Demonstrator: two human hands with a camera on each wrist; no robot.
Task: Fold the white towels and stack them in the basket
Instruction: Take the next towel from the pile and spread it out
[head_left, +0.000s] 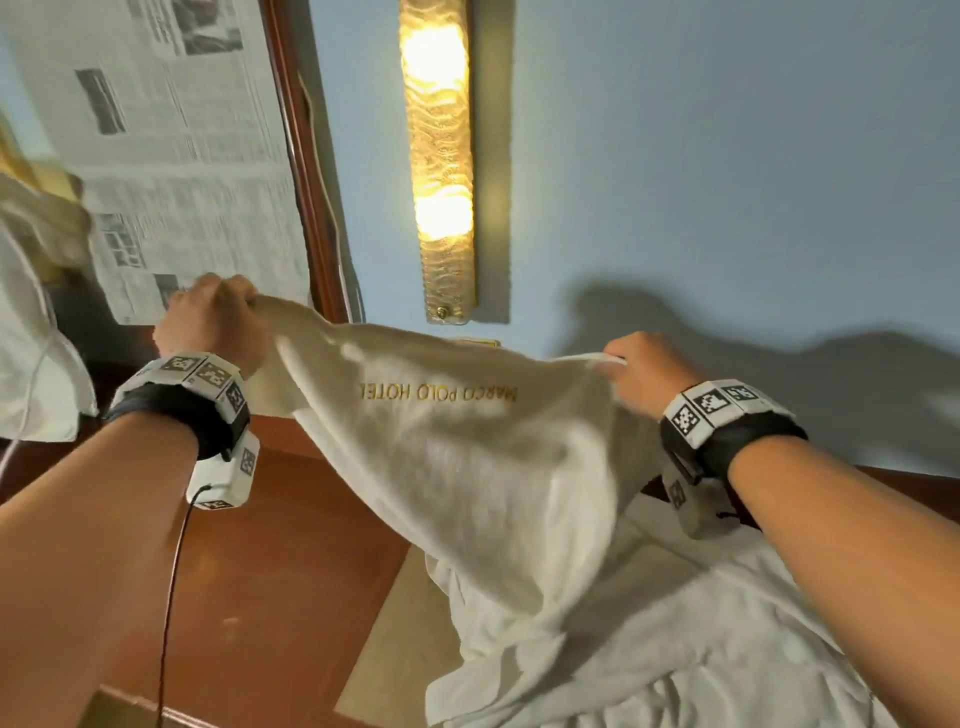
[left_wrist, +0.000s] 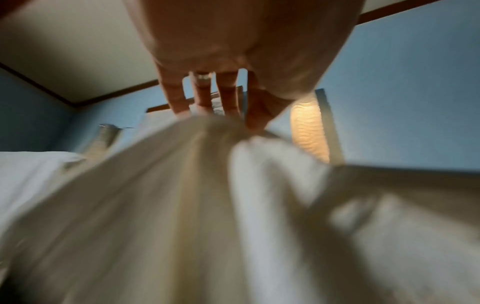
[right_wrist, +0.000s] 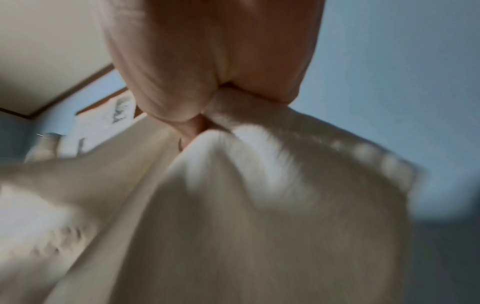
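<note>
The left hand and the right hand hold one white towel up in the air between them, each grip closed on an upper corner of it. In the left wrist view the fingers pinch the gathered cloth; in the right wrist view the cloth comes out of the closed fist (both wrist pictures are blurred). The towel carries gold letters, "MARCO POLO HOTEL", seen upside down. Its lower part hangs down to a pile of crumpled white cloth lying below the right forearm; I cannot tell if they touch.

Under the left arm there is a reddish-brown wooden surface. The wall is pale blue and shows the shadows of the arms. A long wall lamp is lit, between the hands and above them. Left of it stands a dark wooden frame covered with newspaper sheets.
</note>
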